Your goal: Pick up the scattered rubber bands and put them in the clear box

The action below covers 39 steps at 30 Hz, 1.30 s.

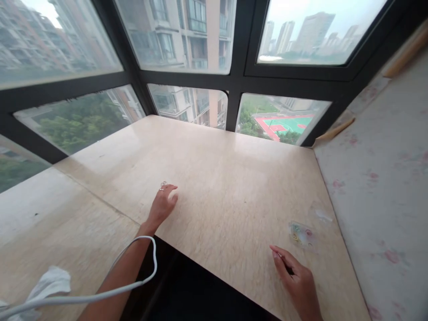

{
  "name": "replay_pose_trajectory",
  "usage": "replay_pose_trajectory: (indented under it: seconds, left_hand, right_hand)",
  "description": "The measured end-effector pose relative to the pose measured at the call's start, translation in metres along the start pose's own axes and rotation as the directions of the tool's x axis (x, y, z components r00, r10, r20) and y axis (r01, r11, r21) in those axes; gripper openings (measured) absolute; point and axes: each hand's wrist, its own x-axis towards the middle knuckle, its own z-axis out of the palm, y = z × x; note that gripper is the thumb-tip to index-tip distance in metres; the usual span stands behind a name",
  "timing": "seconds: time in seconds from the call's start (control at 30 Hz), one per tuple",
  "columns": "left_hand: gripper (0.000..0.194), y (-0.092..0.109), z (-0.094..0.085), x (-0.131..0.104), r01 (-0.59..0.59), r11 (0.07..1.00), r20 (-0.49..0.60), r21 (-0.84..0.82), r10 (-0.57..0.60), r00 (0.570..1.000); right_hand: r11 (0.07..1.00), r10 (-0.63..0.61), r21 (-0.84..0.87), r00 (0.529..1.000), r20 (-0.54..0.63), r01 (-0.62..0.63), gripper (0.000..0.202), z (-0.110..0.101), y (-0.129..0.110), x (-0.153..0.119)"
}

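My left hand (162, 204) is over the pale stone ledge (214, 178), left of the middle, thumb and forefinger apart and nothing visible between them. It wears a ring, and a small clear loop-like item (163, 183) shows just beyond its knuckles; whether they touch is unclear. At the lower right, my right hand (294, 274) has its thumb and forefinger pinched together; anything between the tips is too small to name. Above and right of it lies a clear plastic box (301, 235) with small coloured rings inside.
A clear plastic piece (323, 216) lies beyond the box, near the flowered wall (377, 214). A white cable (100, 296) crosses my left forearm. White tissue (53, 281) is at the lower left. Dark-framed windows (237, 80) border the ledge's far side.
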Motion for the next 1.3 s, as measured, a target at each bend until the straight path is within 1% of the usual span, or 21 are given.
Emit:
replay_pose_trajectory:
  seconds: [0.1, 0.17, 0.23, 0.3, 0.4, 0.47, 0.57, 0.73, 0.93, 1.07, 1.13, 1.2, 1.3]
  left_hand:
    - [0.035, -0.032, -0.019, 0.01, 0.129, 0.985, -0.035, 0.119, -0.126, 0.991]
    - [0.036, -0.047, -0.028, 0.015, 0.199, 0.966, -0.032, 0.167, -0.196, 0.98]
    - [0.036, -0.056, -0.033, 0.02, 0.233, 0.953, -0.012, 0.191, -0.235, 0.972]
    - [0.035, -0.059, -0.035, 0.024, 0.219, 0.953, 0.024, 0.211, -0.229, 0.973]
    - [0.033, -0.058, -0.033, 0.029, 0.149, 0.961, 0.089, 0.233, -0.174, 0.981]
    - [0.031, -0.056, -0.031, 0.032, 0.12, 0.966, 0.11, 0.229, -0.148, 0.983]
    - [0.027, -0.051, -0.03, 0.033, 0.106, 0.969, 0.114, 0.223, -0.134, 0.984]
    - [0.024, -0.049, -0.028, 0.029, 0.08, 0.969, 0.097, 0.235, -0.105, 0.99]
    - [0.021, -0.052, -0.026, 0.026, 0.053, 0.984, 0.103, 0.173, -0.072, 0.992]
    - [0.019, -0.05, -0.026, 0.028, 0.081, 0.991, 0.084, 0.108, -0.09, 0.992]
    - [0.017, -0.046, -0.028, 0.029, 0.119, 0.99, 0.057, 0.069, -0.123, 0.991]
    - [0.016, -0.042, -0.031, 0.029, 0.162, 0.987, 0.025, 0.019, -0.162, 0.986]
    - [0.018, -0.032, -0.036, 0.028, 0.226, 0.966, 0.007, -0.129, -0.227, 0.974]
  right_hand:
    - [1.0, -0.013, -0.028, 1.0, 0.0, 0.013, 0.038, 0.001, 0.004, -0.001]
    - [0.999, -0.017, -0.05, 1.0, -0.006, 0.017, 0.039, 0.003, 0.008, -0.001]
    - [0.997, -0.022, -0.068, 1.0, -0.011, 0.021, 0.039, 0.004, 0.011, 0.0]
    - [0.996, -0.028, -0.083, 1.0, -0.013, 0.027, 0.039, 0.004, 0.013, 0.0]
    - [0.995, -0.033, -0.099, 0.999, -0.013, 0.031, 0.038, 0.002, 0.014, 0.002]
    - [0.994, -0.032, -0.102, 0.999, -0.013, 0.031, 0.038, 0.002, 0.015, 0.003]
    - [0.996, -0.019, -0.089, 1.0, -0.017, 0.017, 0.039, 0.003, 0.016, 0.002]
    - [0.996, 0.061, -0.067, 0.997, -0.036, -0.063, 0.041, 0.005, 0.018, -0.002]
    - [0.996, 0.009, -0.085, 0.999, 0.038, -0.006, 0.038, 0.0, 0.021, 0.004]
    - [0.995, 0.076, -0.057, 0.997, -0.031, -0.077, 0.044, 0.004, 0.014, 0.001]
    - [0.993, 0.107, -0.039, 0.992, -0.062, -0.109, 0.048, 0.007, 0.009, -0.002]
    - [0.993, 0.114, -0.032, 0.991, -0.068, -0.117, 0.049, 0.008, 0.006, -0.004]
    - [0.993, 0.105, -0.04, 0.992, -0.067, -0.108, 0.049, 0.008, 0.006, -0.003]
